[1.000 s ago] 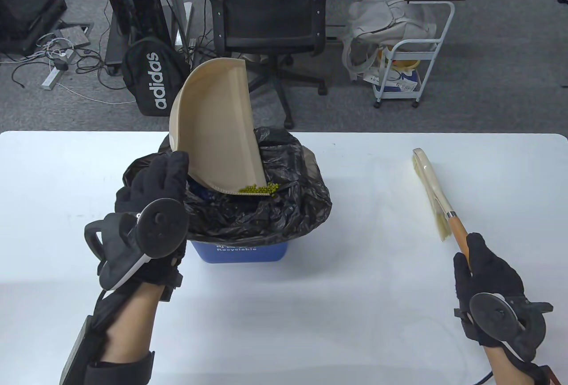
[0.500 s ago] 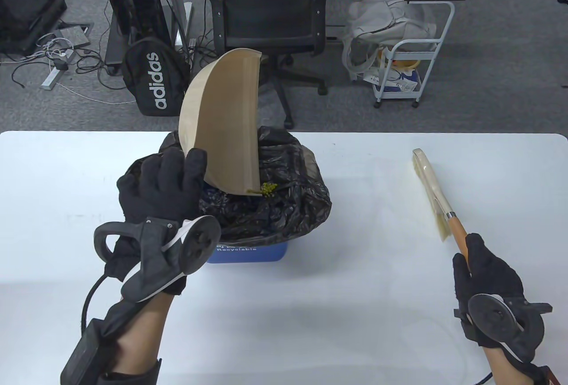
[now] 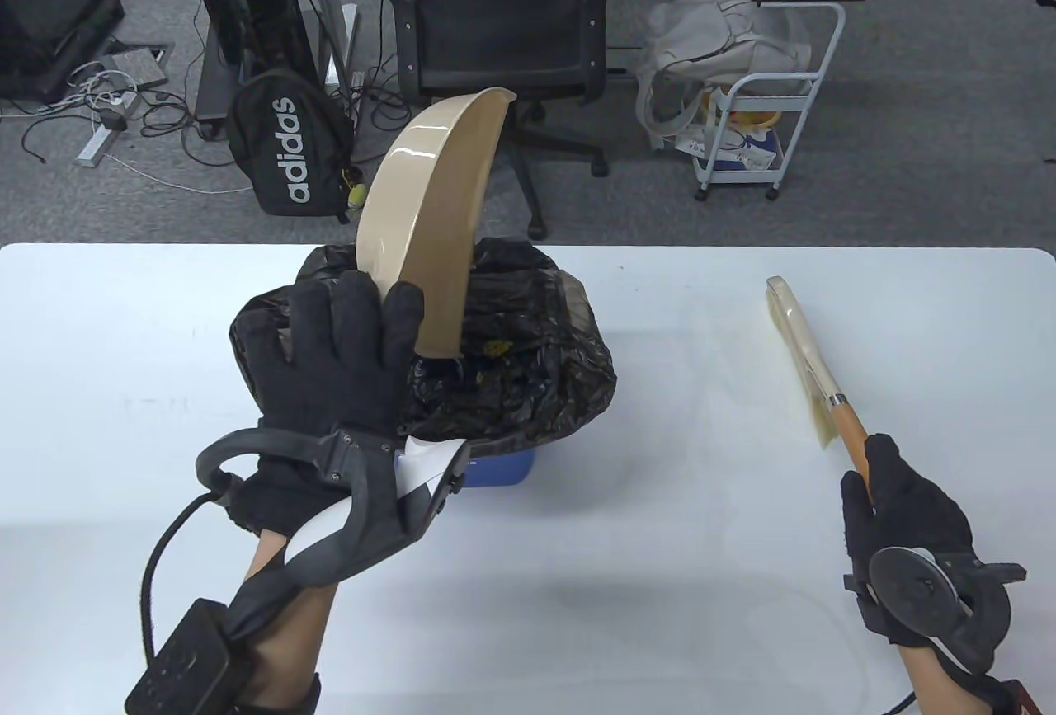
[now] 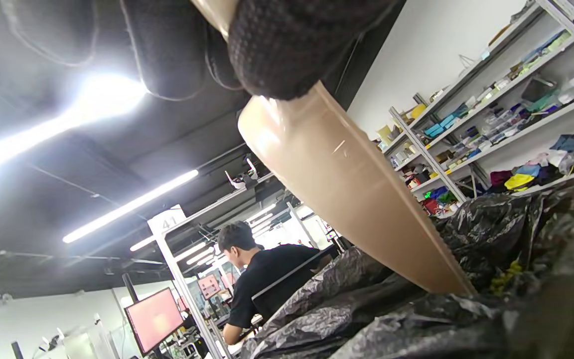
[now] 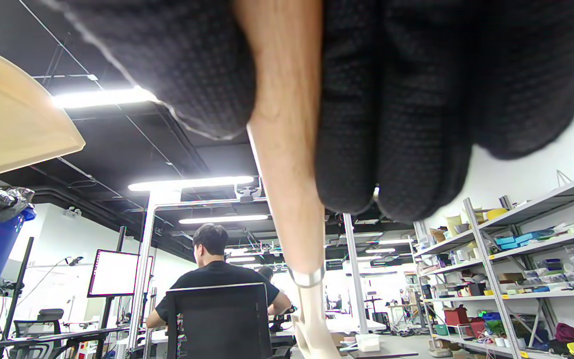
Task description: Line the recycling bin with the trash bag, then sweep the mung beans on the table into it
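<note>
My left hand (image 3: 342, 352) grips the beige dustpan (image 3: 433, 212) by its lower end and holds it steeply tilted, its lip dipping into the black trash bag (image 3: 528, 369) that lines the blue recycling bin (image 3: 495, 476). A few green mung beans (image 3: 497, 348) show inside the bag under the lip, also mung beans (image 4: 503, 276) in the left wrist view beside the dustpan (image 4: 347, 199). At the table's right, my right hand (image 3: 903, 509) holds the wooden handle of the brush (image 3: 804, 356), whose bristles lie on the table. In the right wrist view the fingers (image 5: 406, 99) wrap the brush handle (image 5: 287, 164).
The white table (image 3: 660, 583) carries the bin at centre-left. Behind its far edge stand a black office chair (image 3: 499, 22), a black backpack (image 3: 285, 146) and a white trolley (image 3: 771, 113). Shelving and a seated person show in the wrist views.
My left hand has rotated the dustpan further upright and edge-on, and the pile of mung beans at its lip has slid off into the bag. The right hand and brush have stayed still.
</note>
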{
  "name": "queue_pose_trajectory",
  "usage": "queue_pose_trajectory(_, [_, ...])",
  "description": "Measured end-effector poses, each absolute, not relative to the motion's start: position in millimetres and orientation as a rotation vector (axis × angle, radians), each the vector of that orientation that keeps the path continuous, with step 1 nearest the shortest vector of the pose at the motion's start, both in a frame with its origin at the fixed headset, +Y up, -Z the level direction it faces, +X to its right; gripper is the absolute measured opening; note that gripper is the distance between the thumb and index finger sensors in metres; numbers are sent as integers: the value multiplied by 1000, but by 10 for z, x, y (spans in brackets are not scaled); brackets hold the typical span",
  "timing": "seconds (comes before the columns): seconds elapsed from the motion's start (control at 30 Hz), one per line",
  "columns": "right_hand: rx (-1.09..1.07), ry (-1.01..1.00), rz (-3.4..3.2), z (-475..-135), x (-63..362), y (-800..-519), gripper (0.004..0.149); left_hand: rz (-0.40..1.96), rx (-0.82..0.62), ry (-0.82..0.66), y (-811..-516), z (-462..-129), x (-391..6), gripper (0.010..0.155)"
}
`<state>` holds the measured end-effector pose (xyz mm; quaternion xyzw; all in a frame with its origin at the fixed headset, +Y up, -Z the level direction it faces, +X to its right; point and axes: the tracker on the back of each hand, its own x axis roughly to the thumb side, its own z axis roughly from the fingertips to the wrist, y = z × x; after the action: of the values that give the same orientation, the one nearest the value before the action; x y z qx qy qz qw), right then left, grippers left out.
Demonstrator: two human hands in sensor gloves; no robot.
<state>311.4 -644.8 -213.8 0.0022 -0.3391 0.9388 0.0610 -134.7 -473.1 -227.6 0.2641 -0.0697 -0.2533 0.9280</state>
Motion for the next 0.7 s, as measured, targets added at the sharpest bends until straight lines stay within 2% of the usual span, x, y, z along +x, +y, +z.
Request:
queue_pose_trajectory(0.4, [14,-1021,2840,-2134,3099,-6456,56,-564,549,-134,-4790,-2260,-1318,73])
queue_pose_trajectory(0.53, [13,-1020,2837,-2134,3102,-6456,57,-472,525,-110,-4754,-2258,-1391,73])
queue_pose_trajectory(0.7, [13,-1012,2826,-2136,3117,-6455,56,-180,485,-36,-4649,-2257,-1593,73])
